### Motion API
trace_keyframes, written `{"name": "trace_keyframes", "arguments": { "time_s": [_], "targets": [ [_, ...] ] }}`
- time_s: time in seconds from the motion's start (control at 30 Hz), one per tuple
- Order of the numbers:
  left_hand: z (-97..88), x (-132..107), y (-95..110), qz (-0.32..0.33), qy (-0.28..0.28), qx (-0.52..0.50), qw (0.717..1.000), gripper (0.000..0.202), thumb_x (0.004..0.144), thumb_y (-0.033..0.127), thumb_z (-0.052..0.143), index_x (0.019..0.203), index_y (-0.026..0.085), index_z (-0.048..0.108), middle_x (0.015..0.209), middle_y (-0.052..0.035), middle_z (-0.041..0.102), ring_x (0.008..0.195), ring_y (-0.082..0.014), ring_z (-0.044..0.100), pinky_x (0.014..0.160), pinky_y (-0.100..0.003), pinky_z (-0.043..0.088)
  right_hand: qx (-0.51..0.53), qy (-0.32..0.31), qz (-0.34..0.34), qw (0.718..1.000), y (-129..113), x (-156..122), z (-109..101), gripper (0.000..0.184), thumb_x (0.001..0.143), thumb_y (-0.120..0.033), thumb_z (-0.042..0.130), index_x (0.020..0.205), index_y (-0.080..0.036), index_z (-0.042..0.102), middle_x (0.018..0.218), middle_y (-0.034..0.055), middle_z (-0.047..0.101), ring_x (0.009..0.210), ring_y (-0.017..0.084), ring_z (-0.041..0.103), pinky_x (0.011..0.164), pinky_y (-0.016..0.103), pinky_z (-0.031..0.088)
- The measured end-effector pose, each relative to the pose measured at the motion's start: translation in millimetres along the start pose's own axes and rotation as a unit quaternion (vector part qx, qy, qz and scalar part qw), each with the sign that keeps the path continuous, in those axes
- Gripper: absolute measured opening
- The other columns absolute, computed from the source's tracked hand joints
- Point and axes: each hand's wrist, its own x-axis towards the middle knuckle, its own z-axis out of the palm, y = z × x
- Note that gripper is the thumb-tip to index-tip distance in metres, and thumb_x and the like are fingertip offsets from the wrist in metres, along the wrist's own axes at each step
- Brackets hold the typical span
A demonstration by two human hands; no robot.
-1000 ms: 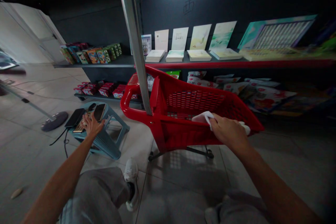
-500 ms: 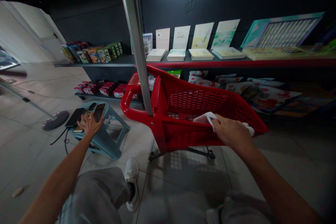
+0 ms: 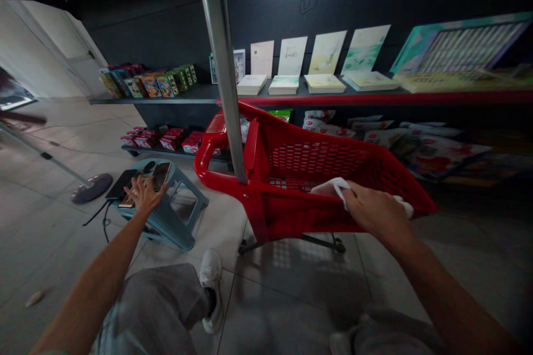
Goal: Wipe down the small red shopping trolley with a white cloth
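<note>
A red plastic shopping cart (image 3: pixel 316 211) stands before me, its basket reaching to the right. My right hand (image 3: pixel 372 205) is closed around a white cloth (image 3: pixel 333 186) at the cart's near rim; part of the cloth hangs inside the rim and a bit shows beyond the knuckles. My left hand (image 3: pixel 145 194) has its fingers spread over a blue-grey plastic stool (image 3: pixel 183 233). Beside its thumb lies a smartphone (image 3: pixel 160 176), and a black flat device (image 3: pixel 121 183) is at the fingers' other side. I cannot tell whether the left hand touches them.
Behind the cart, a dark shelf (image 3: pixel 200 94) holds small colourful boxes (image 3: pixel 154 86) and white booklets (image 3: pixel 283 84). Lower down are red boxes (image 3: pixel 172 138) and packaged bags (image 3: pixel 441 152). A metal post (image 3: pixel 225 66) rises from the cart. A round stand base (image 3: pixel 92 187) sits on the floor at left.
The view has shifted slightly, so the cart and shelf appear a little further right. My right hand keeps its grip on the cloth, and the left stays spread over the stool.
</note>
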Motion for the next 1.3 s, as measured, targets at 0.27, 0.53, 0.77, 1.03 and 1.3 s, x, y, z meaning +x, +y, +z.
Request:
{"name": "trace_keyframes", "arguments": {
  "time_s": [0.27,0.53,0.77,1.03,1.3],
  "targets": [
    [-7.0,-9,6,0.012,0.055,-0.047,0.997,0.085,0.091,0.072,0.047,0.153,0.013,0.045,0.168,-0.0237,0.023,0.162,-0.0398,0.006,0.127,-0.065,-0.006,-0.018,-0.019,0.026,0.999,-4,-2,-5,0.053,0.103,-0.037,0.025,0.121,-0.021,0.072,0.104,0.0159,0.079,0.09,0.032,0.073,0.074,0.037,0.042],
    [-8.5,-24,-4,0.106,0.056,-0.096,0.988,0.069,0.091,0.056,0.054,0.144,0.012,0.05,0.164,-0.0238,0.027,0.16,-0.0388,0.012,0.131,-0.059,0.001,-0.022,-0.027,0.023,0.999,-9,-4,-12,0.05,0.102,-0.034,0.027,0.116,-0.02,0.073,0.103,0.0154,0.079,0.089,0.031,0.073,0.072,0.035,0.041],
    [-14.7,-26,0,0.103,0.016,-0.055,0.993,0.063,0.092,0.05,0.055,0.143,0.012,0.055,0.168,-0.0199,0.023,0.161,-0.038,0.009,0.132,-0.055,0.0,-0.015,-0.017,0.016,1.0,-5,-3,-8,0.051,0.102,-0.035,0.026,0.118,-0.02,0.073,0.104,0.0147,0.08,0.089,0.031,0.073,0.073,0.036,0.042],
    [-16.6,-26,1,0.114,0.009,-0.024,0.993,0.055,0.093,0.049,0.054,0.137,0.017,0.063,0.168,-0.016,0.025,0.16,-0.0376,0.011,0.132,-0.055,0.002,-0.02,-0.039,0.024,0.999,-7,-4,-11,0.054,0.102,-0.037,0.024,0.119,-0.02,0.072,0.107,0.0166,0.079,0.093,0.034,0.073,0.075,0.038,0.043],
    [-16.0,-25,-1,0.095,-0.003,-0.038,0.995,0.058,0.091,0.047,0.056,0.142,0.019,0.059,0.169,-0.0147,0.021,0.16,-0.0384,0.01,0.132,-0.057,0.004,-0.013,-0.023,0.016,1.0,-5,-3,-7,0.052,0.102,-0.037,0.025,0.117,-0.02,0.072,0.104,0.0148,0.079,0.089,0.032,0.072,0.075,0.037,0.043]
  ]
}}
